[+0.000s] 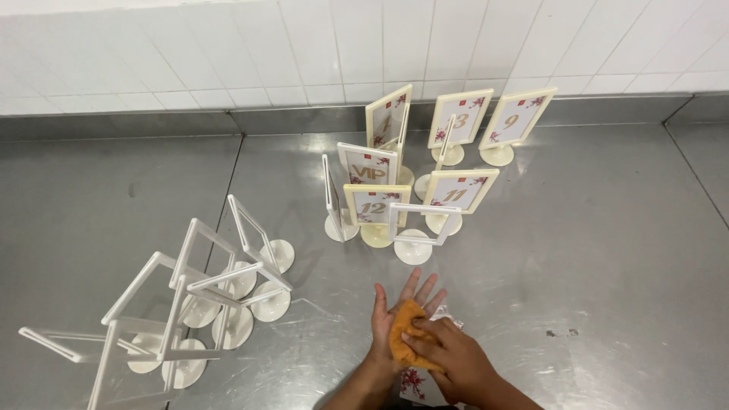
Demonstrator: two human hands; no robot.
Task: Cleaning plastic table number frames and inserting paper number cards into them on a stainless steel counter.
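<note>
Both hands together: right hand (448, 351) pressing orange cloth (406, 342) onto open left hand (399, 315)

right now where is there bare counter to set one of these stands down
Bare steel lies right of the hands, between the right hand and the counter's right seam, and far left, between the back ledge and the empty frames. It is crowded in the card stand cluster ahead of the left hand, and among the leaning empty frames.
</note>
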